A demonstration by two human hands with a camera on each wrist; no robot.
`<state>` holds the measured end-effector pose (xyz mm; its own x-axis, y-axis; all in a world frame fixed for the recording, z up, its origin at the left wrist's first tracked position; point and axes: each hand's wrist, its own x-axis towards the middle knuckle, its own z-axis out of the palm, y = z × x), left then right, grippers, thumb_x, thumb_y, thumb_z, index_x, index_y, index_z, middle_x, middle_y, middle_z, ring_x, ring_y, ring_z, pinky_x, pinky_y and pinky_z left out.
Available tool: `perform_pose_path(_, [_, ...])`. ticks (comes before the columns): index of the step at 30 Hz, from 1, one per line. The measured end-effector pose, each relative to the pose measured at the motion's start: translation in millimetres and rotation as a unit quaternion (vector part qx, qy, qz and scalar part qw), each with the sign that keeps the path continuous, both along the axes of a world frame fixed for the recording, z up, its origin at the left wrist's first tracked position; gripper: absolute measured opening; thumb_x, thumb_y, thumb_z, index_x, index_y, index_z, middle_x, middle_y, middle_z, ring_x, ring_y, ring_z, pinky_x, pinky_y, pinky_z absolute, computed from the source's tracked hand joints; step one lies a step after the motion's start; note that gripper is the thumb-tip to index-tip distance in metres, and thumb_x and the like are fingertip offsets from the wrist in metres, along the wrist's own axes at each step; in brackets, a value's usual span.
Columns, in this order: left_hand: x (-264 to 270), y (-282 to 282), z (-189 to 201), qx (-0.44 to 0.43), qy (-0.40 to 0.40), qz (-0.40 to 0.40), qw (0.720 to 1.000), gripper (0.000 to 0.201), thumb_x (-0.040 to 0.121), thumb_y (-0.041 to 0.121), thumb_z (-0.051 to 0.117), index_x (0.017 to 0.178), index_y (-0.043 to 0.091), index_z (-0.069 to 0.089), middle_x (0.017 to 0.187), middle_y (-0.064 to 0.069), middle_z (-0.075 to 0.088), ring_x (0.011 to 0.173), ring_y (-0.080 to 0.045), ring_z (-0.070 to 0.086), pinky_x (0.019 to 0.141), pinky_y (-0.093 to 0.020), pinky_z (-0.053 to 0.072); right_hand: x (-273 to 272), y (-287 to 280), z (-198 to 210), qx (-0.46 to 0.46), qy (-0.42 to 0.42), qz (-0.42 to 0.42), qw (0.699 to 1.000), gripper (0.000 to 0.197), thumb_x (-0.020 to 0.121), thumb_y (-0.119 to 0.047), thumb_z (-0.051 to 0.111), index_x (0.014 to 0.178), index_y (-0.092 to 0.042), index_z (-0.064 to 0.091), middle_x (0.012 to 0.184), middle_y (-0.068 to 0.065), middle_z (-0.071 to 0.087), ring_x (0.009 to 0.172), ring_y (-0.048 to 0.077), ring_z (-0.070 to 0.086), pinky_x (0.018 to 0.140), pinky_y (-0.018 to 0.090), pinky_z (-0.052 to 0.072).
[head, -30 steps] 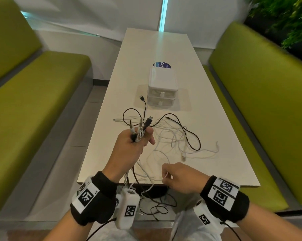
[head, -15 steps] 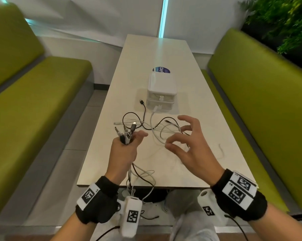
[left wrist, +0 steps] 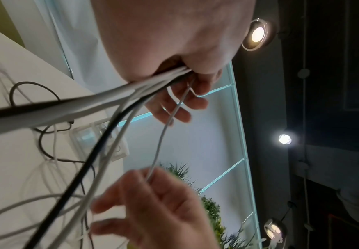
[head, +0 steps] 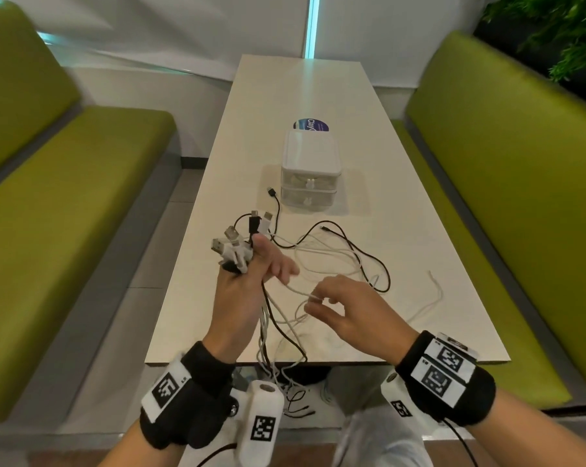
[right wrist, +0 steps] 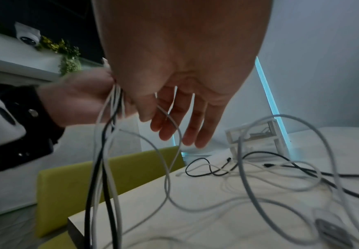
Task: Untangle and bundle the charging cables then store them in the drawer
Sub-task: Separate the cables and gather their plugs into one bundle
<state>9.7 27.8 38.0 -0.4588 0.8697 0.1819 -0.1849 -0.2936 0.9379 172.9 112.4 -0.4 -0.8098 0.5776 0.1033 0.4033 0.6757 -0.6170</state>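
Several white and black charging cables (head: 338, 257) lie tangled on the white table (head: 436, 230). My left hand (head: 251, 264) is raised over the table's near left part and grips their plug ends (head: 232, 244), which fan out above the thumb. The cable lengths (left wrist: 118, 104) run down from that fist and hang over the table's front edge. My right hand (head: 318, 303) is close beside it on the right and pinches one thin white cable (head: 295, 291), also seen as the white cable (left wrist: 159, 143) between both hands. The small white drawer unit (head: 309, 170) stands mid-table with both drawers closed.
Green benches (head: 66, 197) flank the table on both sides. A round blue sticker (head: 310, 124) lies behind the drawer unit. A loose white cable end (head: 434, 291) rests near the right edge. Cable loops dangle below the front edge (head: 285, 375).
My right hand was spread open over the tangle half a second ago; it has drawn back toward the left hand and pinched a white cable. The left hand keeps the plug ends, its outer fingers now looser.
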Motion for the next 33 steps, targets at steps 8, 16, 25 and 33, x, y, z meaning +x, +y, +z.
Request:
perform_pose_path(8, [-3.9,-10.7,11.2,-0.028,0.106,-0.062,0.992,0.049,0.085,0.062,0.054,0.064,0.018,0.065,0.050,-0.001,0.027,0.045,-0.015,0.021,0.044,-0.018,0.023,-0.1,11.3,-29.4,-0.011,-0.118,-0.016,0.993,0.023,0.099,-0.042,0.046,0.101,-0.023,0.059,0.102,-0.008,0.059,0.094,0.012,0.058,0.079,0.032,0.047])
perform_pose_path(16, [6.3,-12.7,27.5,-0.044,0.183,-0.002,0.982,0.033,0.089,0.025,0.047,0.085,0.000,0.068,0.044,0.021,0.050,0.055,-0.012,0.050,0.055,-0.051,0.032,10.4,6.7,-19.9,-0.105,-0.183,0.039,0.977,0.020,0.096,-0.042,0.051,0.081,-0.030,0.056,0.079,-0.012,0.062,0.076,0.009,0.060,0.073,0.028,0.049])
perform_pose_path(25, [-18.9,-15.0,39.4,-0.035,0.185,0.068,0.980,0.038,0.091,0.035,0.047,0.082,0.005,0.068,0.047,0.010,0.040,0.058,-0.032,0.055,0.047,-0.050,0.034,36.6,13.5,-37.6,0.010,-0.217,-0.034,0.976,0.020,0.099,-0.031,0.047,0.083,-0.021,0.055,0.084,-0.005,0.057,0.083,0.014,0.051,0.072,0.030,0.042])
perform_pose_path(33, [-26.8,-9.3,27.4,-0.029,0.150,0.077,0.985,0.037,0.096,0.043,0.047,0.075,0.023,0.070,0.049,0.006,0.022,0.042,-0.013,0.018,0.045,-0.022,0.018,21.4,-24.2,-19.9,-0.353,-0.152,0.063,0.921,0.031,0.104,-0.029,0.040,0.109,-0.014,0.066,0.105,0.004,0.073,0.095,0.006,0.069,0.082,0.037,0.059])
